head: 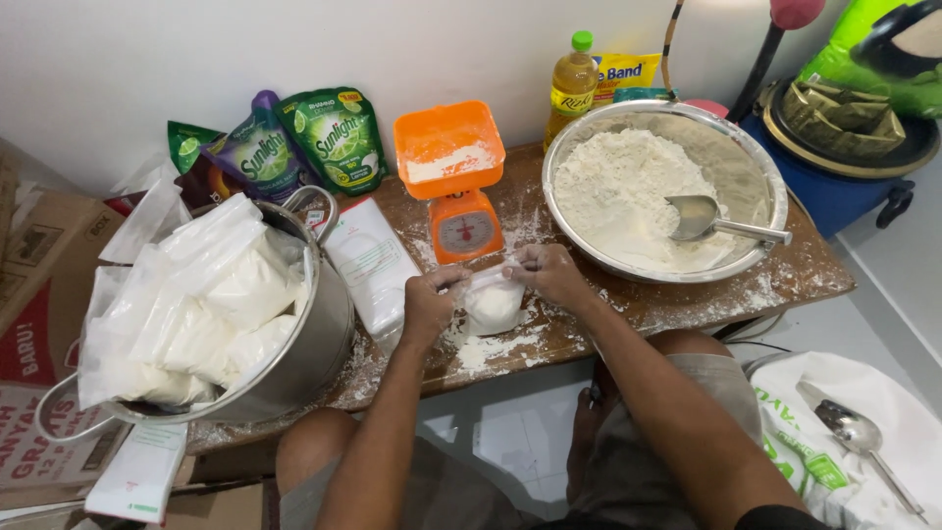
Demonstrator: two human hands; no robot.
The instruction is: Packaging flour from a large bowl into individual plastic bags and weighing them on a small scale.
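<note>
White wall is backing a low wooden counter (785, 280) dusted with flour. Just in front of the orange kitchen scale (453, 182), both hands, left (429, 304) and right (551, 275), are pinching the top of a small clear plastic bag of flour (493, 304). Left of the scale, a steel pot (314, 339) is brimming with filled bags; right of it, a wide steel bowl (756, 167) is holding plenty more flour.

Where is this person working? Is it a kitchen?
Probably a home corner used for packing flour, not a proper kitchen: a low wooden board holds an orange weighing scale, a big steel bowl of flour, and a pot full of filled bags.
</note>
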